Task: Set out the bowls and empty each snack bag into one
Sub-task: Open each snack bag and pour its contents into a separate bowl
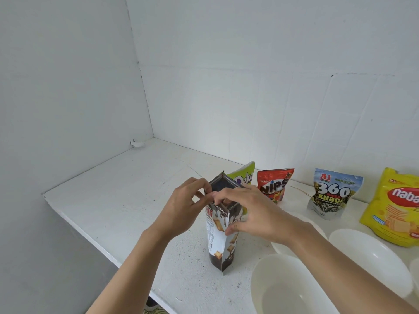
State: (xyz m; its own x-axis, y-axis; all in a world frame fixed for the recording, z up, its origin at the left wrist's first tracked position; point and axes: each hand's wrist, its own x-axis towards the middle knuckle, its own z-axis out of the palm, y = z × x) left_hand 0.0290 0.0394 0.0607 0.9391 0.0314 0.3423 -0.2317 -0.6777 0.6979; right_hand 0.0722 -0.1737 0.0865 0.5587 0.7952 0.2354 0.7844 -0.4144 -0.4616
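A tall brown-and-white snack bag (pixel 218 243) stands upright on the white counter (pixel 118 200), its top pulled open. My left hand (pixel 181 209) pinches the left side of the bag's mouth. My right hand (pixel 254 211) grips the right side, thumb low on the front panel. White plastic bowls sit to the right: one (pixel 285 288) at the front, one (pixel 371 261) behind it, and a third (pixel 281 248) mostly hidden under my right forearm. Behind stand a green bag (pixel 243 176), a red Nips bag (pixel 275 184), a blue-and-white 360 bag (pixel 332 193) and a yellow bag (pixel 396 209).
White tiled walls close the counter at the back and the left. The counter's front edge runs diagonally from the left down toward me. A further bowl's rim (pixel 415 268) shows at the right border. A small white bracket (pixel 138 144) sits in the far corner.
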